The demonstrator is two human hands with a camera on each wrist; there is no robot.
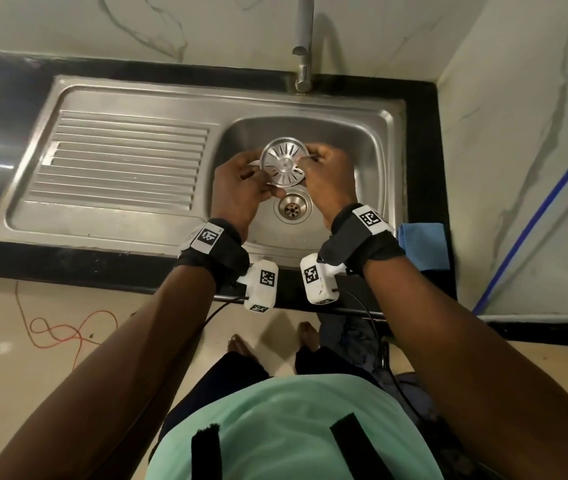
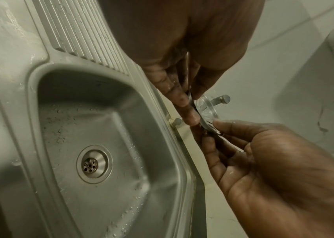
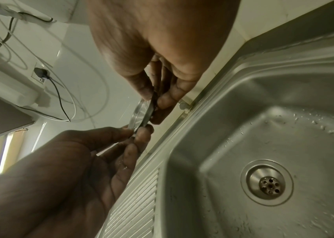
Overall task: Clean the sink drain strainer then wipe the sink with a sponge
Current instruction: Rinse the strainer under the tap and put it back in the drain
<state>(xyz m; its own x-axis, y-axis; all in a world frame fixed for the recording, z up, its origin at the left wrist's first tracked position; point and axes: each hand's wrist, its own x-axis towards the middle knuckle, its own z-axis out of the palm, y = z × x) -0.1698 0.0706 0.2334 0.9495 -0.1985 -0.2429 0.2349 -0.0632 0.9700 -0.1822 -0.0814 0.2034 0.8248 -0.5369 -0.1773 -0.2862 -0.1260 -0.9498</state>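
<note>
The round metal drain strainer (image 1: 284, 161) with radial slots is held up over the steel sink (image 1: 365, 143), face toward me. My left hand (image 1: 258, 173) pinches its left rim and my right hand (image 1: 310, 164) pinches its right rim. In the left wrist view the strainer (image 2: 207, 111) shows edge-on between my left hand's fingertips (image 2: 190, 112) and the right hand (image 2: 216, 128). The right wrist view shows the same strainer (image 3: 141, 112) pinched by my right hand (image 3: 156, 104) above and my left hand (image 3: 138, 131) below. The open drain hole (image 1: 292, 208) lies below my hands.
A blue cloth or sponge (image 1: 423, 245) lies on the black counter right of the sink. The tap (image 1: 303, 46) stands behind the basin. A ribbed draining board (image 1: 120, 157) fills the left side. Water drops dot the basin (image 2: 105, 122). Marble walls close in behind and right.
</note>
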